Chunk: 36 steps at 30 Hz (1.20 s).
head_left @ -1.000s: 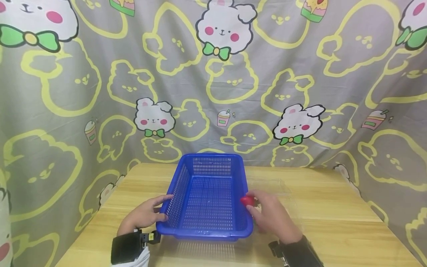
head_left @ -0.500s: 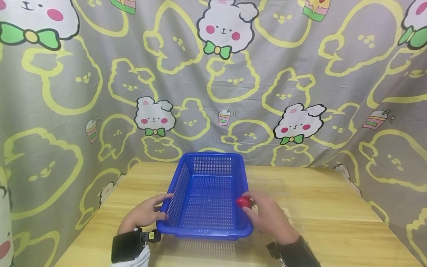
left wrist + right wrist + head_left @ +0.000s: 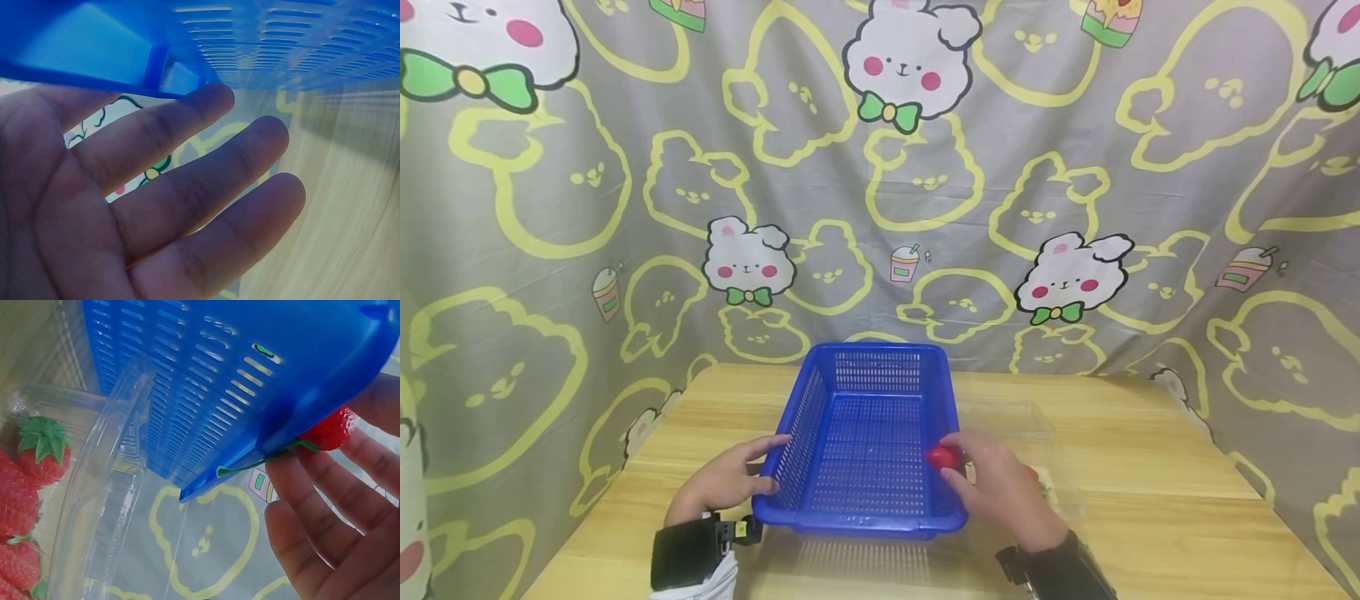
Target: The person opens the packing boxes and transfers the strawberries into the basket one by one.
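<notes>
Wrist mounts (image 3: 687, 557), black, one per forearm, at the near edge of the head view. Next, locate left hand (image 3: 722, 481) at the left rim of blue basket (image 3: 865, 525): thumb and index finger laid over the rim, remaining fingers straight and spread outside the wall; cannot tell how firmly pressed. Opposite, locate right hand (image 3: 1003, 492), pinching red strawberry (image 3: 942, 457) between thumb and index finger, just inside the right rim and above the basket floor, green stem (image 3: 250, 466) seen against the rim. Read the step in hand, by judgement, as passing a single strawberry over the rim. For the next move, probably steady the basket, carry the strawberry inward and down, then part thumb and finger without snagging the stem. Right of the basket, note clear container (image 3: 103, 472) with more strawberries (image 3: 15, 503), apparently inside. Underneath, wood-grain table (image 3: 1150, 450). Farthest back, grey printed curtain (image 3: 820, 192).
</notes>
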Motion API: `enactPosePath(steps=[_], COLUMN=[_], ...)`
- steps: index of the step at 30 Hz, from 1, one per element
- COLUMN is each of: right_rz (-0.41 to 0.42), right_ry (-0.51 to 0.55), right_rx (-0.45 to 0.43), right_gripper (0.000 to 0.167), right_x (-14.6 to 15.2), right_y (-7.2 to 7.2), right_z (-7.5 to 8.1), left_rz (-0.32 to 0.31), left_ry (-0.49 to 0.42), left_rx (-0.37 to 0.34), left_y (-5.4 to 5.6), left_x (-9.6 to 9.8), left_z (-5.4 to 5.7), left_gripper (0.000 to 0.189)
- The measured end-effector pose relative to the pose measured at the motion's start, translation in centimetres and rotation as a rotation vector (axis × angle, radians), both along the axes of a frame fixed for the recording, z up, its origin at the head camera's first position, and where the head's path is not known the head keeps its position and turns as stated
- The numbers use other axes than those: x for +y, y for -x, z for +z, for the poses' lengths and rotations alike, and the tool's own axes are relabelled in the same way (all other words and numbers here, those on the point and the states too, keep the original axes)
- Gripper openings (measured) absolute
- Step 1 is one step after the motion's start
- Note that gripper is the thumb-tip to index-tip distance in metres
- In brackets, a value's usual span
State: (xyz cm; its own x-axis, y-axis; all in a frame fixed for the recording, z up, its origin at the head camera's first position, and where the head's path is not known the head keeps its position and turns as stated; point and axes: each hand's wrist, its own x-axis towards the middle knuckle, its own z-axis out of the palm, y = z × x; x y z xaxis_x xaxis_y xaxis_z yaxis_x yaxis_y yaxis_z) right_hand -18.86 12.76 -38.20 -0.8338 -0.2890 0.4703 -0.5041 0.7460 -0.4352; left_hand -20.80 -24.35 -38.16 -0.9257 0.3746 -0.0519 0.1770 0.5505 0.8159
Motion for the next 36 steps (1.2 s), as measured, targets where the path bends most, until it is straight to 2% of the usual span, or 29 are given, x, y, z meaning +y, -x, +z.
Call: enactPosePath(steps=[5, 11, 20, 24, 29, 36], right_rz=[0.048, 0.05, 0.032, 0.03, 0.042, 0.053], right_ry=[-0.006, 0.002, -0.003, -0.003, 0.019, 0.05], right_rx=[0.081, 0.094, 0.044, 0.043, 0.032, -0.058], right_gripper=[0.028, 0.029, 0.031, 0.031, 0.032, 0.03], right_x=[-0.1, -0.3, -0.7, -0.6, -1.0, -1.9], right_y=[0.1, 0.1, 0.0, 0.2, 0.5, 0.9], right_z=[-0.3, -0.4, -0.2, -0.1, 0.3, 1.2], left_rz=[0.001, 0.005, -0.012, -0.04, -0.034, -0.033], left_ry=[0.004, 0.011, -0.017, -0.039, -0.027, -0.022], left_rx=[0.0, 0.004, -0.006, -0.001, 0.007, 0.01], left_y=[0.0, 0.1, 0.1, 0.2, 0.0, 0.1], left_x=[0.0, -0.1, -0.1, 0.0, -0.3, -0.3], left_z=[0.0, 0.0, -0.1, -0.3, -0.2, -0.2], left_gripper=[0.067, 0.066, 0.066, 0.067, 0.067, 0.067])
